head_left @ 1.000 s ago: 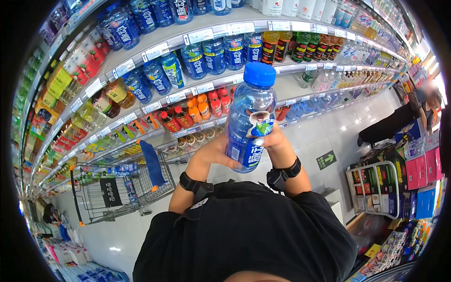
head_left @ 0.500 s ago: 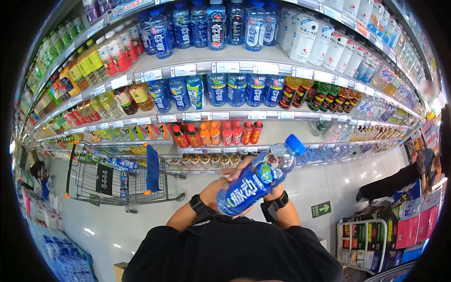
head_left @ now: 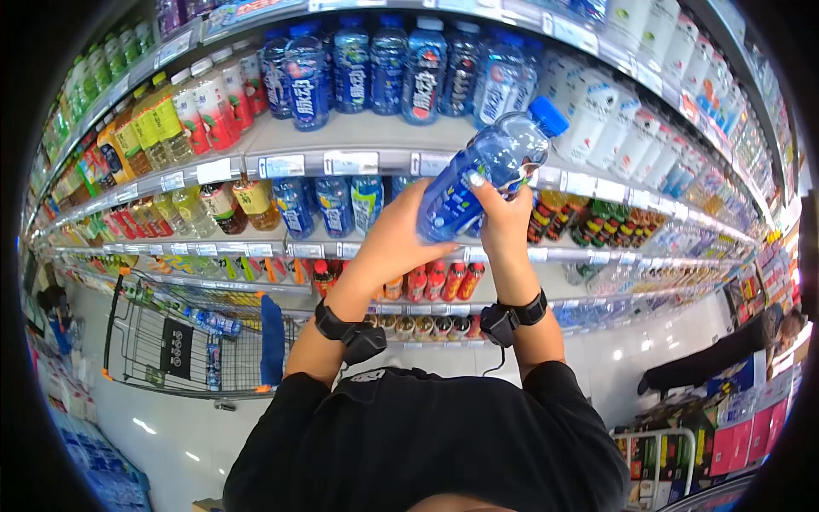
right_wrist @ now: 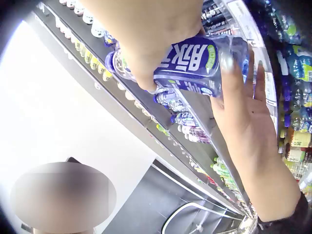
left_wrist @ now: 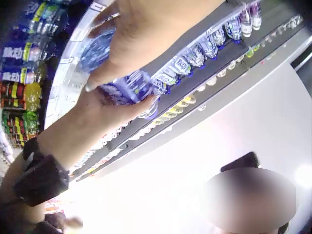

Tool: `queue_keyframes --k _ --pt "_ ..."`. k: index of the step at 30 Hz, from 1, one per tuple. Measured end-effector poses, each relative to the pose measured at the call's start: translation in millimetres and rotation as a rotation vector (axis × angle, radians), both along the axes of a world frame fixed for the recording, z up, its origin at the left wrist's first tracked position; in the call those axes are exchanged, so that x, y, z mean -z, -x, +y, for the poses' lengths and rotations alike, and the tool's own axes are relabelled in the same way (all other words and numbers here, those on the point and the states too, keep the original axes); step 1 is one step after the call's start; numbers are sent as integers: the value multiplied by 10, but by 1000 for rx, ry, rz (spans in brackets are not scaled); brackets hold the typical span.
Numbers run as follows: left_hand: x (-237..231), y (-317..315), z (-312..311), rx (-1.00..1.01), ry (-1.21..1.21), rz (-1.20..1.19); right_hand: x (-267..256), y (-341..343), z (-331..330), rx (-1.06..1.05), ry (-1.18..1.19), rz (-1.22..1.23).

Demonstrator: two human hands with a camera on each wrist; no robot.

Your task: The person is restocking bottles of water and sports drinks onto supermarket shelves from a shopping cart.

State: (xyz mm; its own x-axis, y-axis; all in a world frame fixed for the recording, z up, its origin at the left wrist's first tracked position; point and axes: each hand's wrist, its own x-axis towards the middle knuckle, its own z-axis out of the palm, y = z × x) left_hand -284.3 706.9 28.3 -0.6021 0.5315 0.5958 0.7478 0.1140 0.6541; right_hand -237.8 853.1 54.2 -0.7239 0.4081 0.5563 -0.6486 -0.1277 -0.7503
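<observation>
Both hands hold a clear blue drink bottle [head_left: 452,192] with a blue cap, tilted so the cap points up and right in the head view. My left hand [head_left: 401,226] grips the base end, its thumb along the underside and most fingers hidden behind. Around the middle, my right hand [head_left: 505,213] has its thumb across the front of the label. White characters on the label [right_wrist: 187,63] show between the hands in the right wrist view. Behind the bottle, similar blue bottles [head_left: 307,81] stand upright on a shelf [head_left: 341,136].
Price tags line the shelf edge [head_left: 354,162] just behind the hands. A shopping cart [head_left: 179,341] with blue bottles inside stands at the left. White bottles [head_left: 593,111] fill the shelf to the right. A person [head_left: 717,350] bends near stacked boxes [head_left: 751,435] at far right.
The bottle went from upright to tilted right, lowered toward the chest, then rose forward toward the shelf with both arms extended. Its label has turned partly away from the head view.
</observation>
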Motion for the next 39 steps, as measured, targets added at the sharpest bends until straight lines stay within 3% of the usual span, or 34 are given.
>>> queue_keyframes --k 5,9,17,22,28,31,32,36,39 --pt "-197 592 22 -319 -128 376 -216 603 -222 194 -214 179" --pt "-156 1023 -32 -502 -117 489 -197 1131 -348 365 -321 153" --pt "-208 1582 -315 -531 -75 384 -403 1771 -721 415 -377 197" --pt "-275 1902 -471 -512 129 219 -400 2087 -803 445 -441 113" --pt "-356 1894 -480 -530 338 91 -450 2082 -729 567 -680 -72" --pt "-443 1909 -461 -485 436 -6 -453 2111 -536 467 -849 -65" --pt "-418 1923 -456 -443 358 44 -426 2129 -487 482 -886 -4" --pt "-523 1847 -361 -354 386 -74 -416 2061 -384 430 -864 -167" --pt "-309 1978 -207 -496 375 175 -391 1984 -384 593 -944 -138"
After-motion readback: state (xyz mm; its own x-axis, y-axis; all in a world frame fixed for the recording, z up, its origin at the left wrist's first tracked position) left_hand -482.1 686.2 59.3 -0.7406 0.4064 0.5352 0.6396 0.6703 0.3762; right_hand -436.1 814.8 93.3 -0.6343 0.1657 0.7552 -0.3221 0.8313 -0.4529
